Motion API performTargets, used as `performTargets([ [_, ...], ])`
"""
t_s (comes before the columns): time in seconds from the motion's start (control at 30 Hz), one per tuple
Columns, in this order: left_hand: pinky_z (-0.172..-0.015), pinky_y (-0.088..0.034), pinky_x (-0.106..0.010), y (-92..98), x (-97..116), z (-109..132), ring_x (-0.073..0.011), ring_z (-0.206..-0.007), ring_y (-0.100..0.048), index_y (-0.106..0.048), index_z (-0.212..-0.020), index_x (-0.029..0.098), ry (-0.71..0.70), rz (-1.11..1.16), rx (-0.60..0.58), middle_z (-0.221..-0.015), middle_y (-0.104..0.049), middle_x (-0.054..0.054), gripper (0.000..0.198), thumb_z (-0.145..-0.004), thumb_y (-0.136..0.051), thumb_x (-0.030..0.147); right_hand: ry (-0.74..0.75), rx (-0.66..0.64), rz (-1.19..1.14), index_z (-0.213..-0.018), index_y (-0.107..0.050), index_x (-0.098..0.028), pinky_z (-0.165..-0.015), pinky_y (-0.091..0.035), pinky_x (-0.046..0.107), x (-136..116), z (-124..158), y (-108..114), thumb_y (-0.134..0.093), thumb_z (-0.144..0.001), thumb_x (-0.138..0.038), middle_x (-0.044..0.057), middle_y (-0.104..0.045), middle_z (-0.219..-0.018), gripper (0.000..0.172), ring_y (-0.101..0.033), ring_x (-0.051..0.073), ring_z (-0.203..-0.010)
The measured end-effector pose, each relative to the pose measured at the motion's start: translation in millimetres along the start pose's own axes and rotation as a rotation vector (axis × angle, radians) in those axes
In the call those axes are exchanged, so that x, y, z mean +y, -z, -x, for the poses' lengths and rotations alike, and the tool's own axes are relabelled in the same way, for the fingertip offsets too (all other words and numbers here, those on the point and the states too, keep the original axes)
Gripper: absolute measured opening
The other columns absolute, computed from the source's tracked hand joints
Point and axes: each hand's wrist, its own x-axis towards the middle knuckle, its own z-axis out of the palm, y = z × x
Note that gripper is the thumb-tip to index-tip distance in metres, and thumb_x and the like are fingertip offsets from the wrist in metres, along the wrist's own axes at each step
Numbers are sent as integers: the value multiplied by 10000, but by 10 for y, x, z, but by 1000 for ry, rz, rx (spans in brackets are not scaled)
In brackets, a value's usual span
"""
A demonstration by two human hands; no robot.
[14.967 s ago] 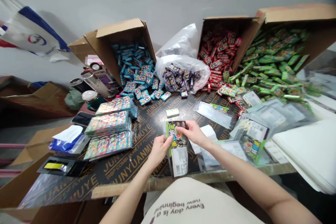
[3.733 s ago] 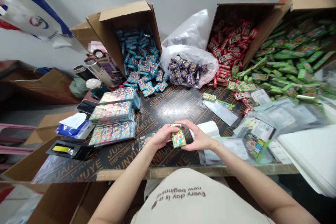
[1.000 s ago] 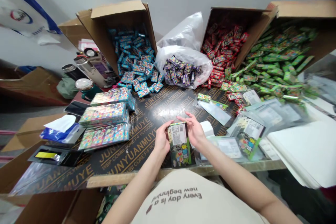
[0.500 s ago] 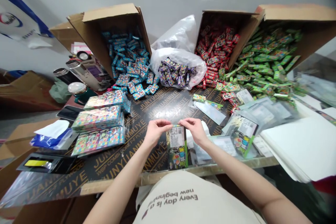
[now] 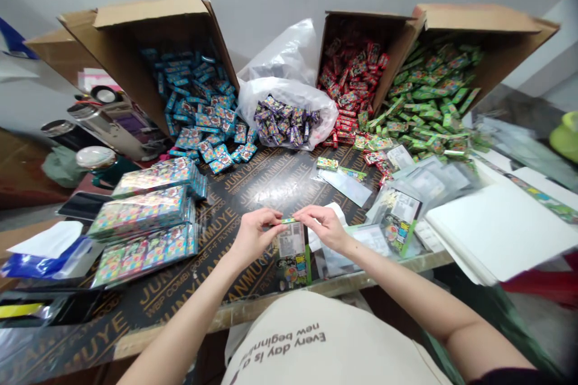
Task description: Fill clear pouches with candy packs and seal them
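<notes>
One small green packet (image 5: 288, 221) is at the top end of a printed plastic pouch (image 5: 292, 261), near the front edge of the counter (image 5: 280, 186). It shows only as a thin strip, so I can't tell if any of it is inside. The left hand (image 5: 253, 234) pinches one end, thumb below the bent fingers. The right hand (image 5: 324, 227) pinches the other end; its thumb is hard to see. The left arm (image 5: 189, 307) and right arm (image 5: 419, 301) slant up from the bottom, cut off there.
</notes>
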Motion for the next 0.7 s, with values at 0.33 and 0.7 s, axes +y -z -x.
performTargets([
  [0.33,-614,-450,-305,326,-905,63,-202,-605,-595,-670,-655,163,407,-37,208,-607,-652,-41,191,-565,-697,330,-313,387,433,-996,-622,-198,-671,-430,338,859,4,901,-637,-653,-456,-19,-545,-549,429,-548,190,-598],
  [0.7,-669,-470,-309,-436,-349,-107,-202,-747,-629,-530,-1122,166,533,617,99,-760,-667,-65,570,-754,-443,593,-108,353,-190,-1054,-603,-229,-649,-453,277,474,8,604,-667,-647,-309,14,-637,-917,420,-573,153,-707],
])
